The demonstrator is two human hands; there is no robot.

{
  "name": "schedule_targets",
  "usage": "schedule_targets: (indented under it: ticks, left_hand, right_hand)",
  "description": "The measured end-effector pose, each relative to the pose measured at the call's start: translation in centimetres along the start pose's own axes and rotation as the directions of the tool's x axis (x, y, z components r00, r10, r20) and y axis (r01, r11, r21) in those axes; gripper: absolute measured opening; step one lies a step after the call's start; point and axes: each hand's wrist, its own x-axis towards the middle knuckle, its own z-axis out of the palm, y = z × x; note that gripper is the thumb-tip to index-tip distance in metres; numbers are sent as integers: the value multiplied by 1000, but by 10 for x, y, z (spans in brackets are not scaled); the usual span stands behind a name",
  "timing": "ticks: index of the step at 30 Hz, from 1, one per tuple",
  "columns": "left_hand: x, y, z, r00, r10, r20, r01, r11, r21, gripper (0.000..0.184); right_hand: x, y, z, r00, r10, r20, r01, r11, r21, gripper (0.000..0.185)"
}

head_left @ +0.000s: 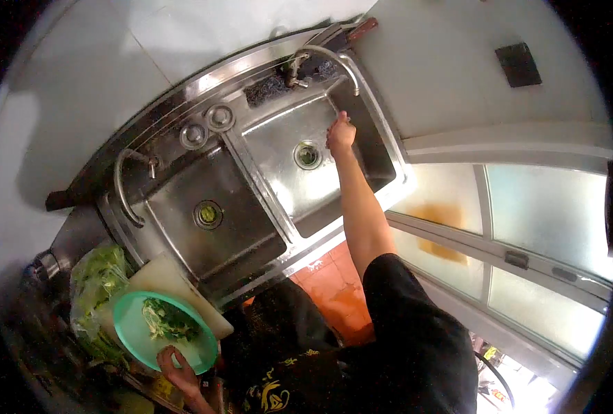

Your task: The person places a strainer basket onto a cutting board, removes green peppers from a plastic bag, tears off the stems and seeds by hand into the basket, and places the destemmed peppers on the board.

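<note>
My left hand (177, 367) grips the near rim of a mint-green plastic basin (128, 324), its fingers curled over the edge. Chopped leafy greens (172, 321) lie inside the basin, which sits over a pale cutting board (206, 308) left of the sinks. My right hand (341, 131) is stretched out over the right sink basin (286, 186), just below the spout of the right faucet (344, 63). Its fingers are curled closed, and whatever they may hold is hidden. Bits of green lie in the right drain (308, 156), to the left of that hand.
The left sink basin (237, 252) has green scraps in its drain (208, 214). A second faucet (120, 179) curves over its far-left corner. Two round metal drain covers (206, 126) rest on the back ledge. A plastic bag of leafy vegetables (99, 279) stands beside the cutting board.
</note>
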Motion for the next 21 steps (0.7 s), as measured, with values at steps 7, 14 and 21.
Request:
schedule_targets:
  ticks: [7, 14, 21]
  left_hand:
    - [2, 4, 2, 998, 34, 45, -35, 999, 22, 7]
    - [27, 39, -4, 987, 126, 96, -139, 980, 142, 11]
    - [45, 25, 1, 980, 130, 154, -150, 980, 128, 9]
  right_hand:
    - [-11, 31, -3, 1000, -9, -19, 8, 998, -58, 48]
    - [-43, 35, -38, 868, 187, 460, -282, 948, 149, 38]
    - [-106, -13, -112, 770, -268, 578, 620, 526, -582, 50]
